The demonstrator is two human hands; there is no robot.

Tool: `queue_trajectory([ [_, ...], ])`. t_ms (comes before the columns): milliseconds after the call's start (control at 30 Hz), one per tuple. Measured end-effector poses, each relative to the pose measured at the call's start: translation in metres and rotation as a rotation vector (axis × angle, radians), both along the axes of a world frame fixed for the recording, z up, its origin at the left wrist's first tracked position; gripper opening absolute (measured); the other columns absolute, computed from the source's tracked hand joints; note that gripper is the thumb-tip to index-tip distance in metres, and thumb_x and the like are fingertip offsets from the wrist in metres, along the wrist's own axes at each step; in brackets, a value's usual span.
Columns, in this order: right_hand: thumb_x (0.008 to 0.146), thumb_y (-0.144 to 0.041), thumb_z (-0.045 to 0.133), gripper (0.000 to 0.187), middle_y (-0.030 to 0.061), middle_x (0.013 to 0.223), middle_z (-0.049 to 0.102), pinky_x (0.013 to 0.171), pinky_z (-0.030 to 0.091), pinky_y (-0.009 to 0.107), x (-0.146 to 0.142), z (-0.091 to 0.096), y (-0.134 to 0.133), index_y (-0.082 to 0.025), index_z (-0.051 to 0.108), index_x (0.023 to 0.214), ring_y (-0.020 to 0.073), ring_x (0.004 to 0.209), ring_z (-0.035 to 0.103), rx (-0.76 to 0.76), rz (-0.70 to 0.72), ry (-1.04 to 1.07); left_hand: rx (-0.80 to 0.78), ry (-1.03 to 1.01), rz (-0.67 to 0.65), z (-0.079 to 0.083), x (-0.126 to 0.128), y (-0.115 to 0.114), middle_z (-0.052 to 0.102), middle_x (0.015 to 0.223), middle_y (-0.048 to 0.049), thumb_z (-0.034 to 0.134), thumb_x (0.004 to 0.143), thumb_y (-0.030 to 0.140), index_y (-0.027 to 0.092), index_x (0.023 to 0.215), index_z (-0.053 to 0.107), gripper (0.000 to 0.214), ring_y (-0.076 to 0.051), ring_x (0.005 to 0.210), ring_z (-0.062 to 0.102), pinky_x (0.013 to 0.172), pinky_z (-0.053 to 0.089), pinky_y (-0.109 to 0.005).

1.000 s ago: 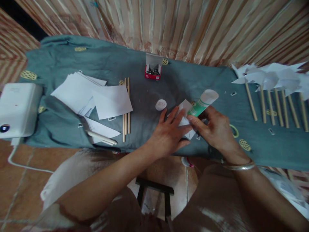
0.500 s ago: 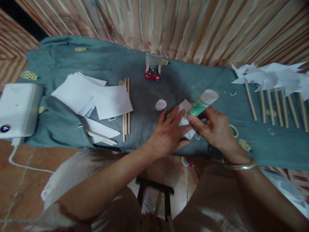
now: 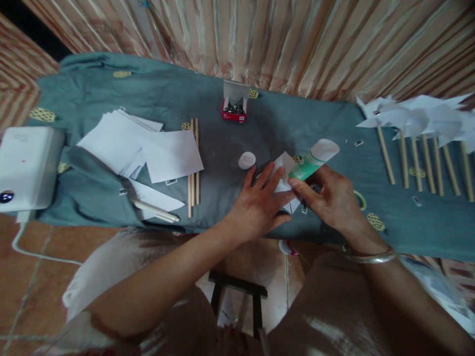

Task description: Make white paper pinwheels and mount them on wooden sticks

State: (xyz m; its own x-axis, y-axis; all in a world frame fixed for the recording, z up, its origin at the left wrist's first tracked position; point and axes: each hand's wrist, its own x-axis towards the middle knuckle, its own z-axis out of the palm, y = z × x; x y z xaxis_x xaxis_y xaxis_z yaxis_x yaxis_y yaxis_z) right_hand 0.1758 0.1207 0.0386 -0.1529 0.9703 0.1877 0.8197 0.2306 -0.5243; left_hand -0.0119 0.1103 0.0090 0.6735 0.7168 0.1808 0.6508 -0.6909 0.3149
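Note:
My right hand (image 3: 330, 198) grips a green and white glue stick (image 3: 307, 165), tilted with its lower end at a small folded white paper (image 3: 285, 163). Where the stick's tip meets the paper is hidden. Spread over that paper, the fingers of my left hand (image 3: 256, 202) press it against the cloth. A round white cap (image 3: 247, 160) lies just beyond my left fingertips. Part of the folded paper is covered by both hands.
White paper sheets (image 3: 111, 138), wooden sticks (image 3: 197, 163) and a white pen (image 3: 156, 210) lie left. A red box of metal pins (image 3: 234, 111) stands behind. Several paper pinwheels (image 3: 415, 116) lie right, and a white projector (image 3: 27, 163) stands far left on the green cloth (image 3: 215, 198).
The glue stick has shifted very slightly to the right in my right hand, with more of its green side showing. My left hand stays on the paper.

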Motion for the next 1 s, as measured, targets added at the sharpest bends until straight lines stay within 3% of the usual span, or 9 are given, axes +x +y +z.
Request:
queue_trajectory([
  [233, 0.085, -0.051, 0.060, 0.031, 0.0026, 0.068, 0.065, 0.053, 0.042, 0.030, 0.0014, -0.0035, -0.0022, -0.020, 0.062, 0.086, 0.0183, 0.057, 0.060, -0.031, -0.022, 0.045, -0.007, 0.012, 0.005, 0.0033, -0.0014, -0.0003, 0.037, 0.154, -0.0124, 0.055, 0.088, 0.052, 0.031, 0.133, 0.054, 0.049, -0.035, 0.145, 0.027, 0.115, 0.021, -0.060],
  [1000, 0.083, -0.050, 0.062, 0.030, 0.0011, 0.063, 0.064, 0.052, 0.042, 0.030, -0.0066, -0.0040, -0.0049, -0.020, 0.063, 0.085, 0.0174, 0.053, 0.057, -0.066, -0.034, 0.097, -0.009, -0.015, -0.007, -0.0021, 0.0011, 0.0005, 0.037, 0.152, -0.0184, 0.059, 0.087, 0.051, 0.027, 0.127, 0.060, 0.047, -0.038, 0.144, 0.027, 0.113, 0.018, -0.063],
])
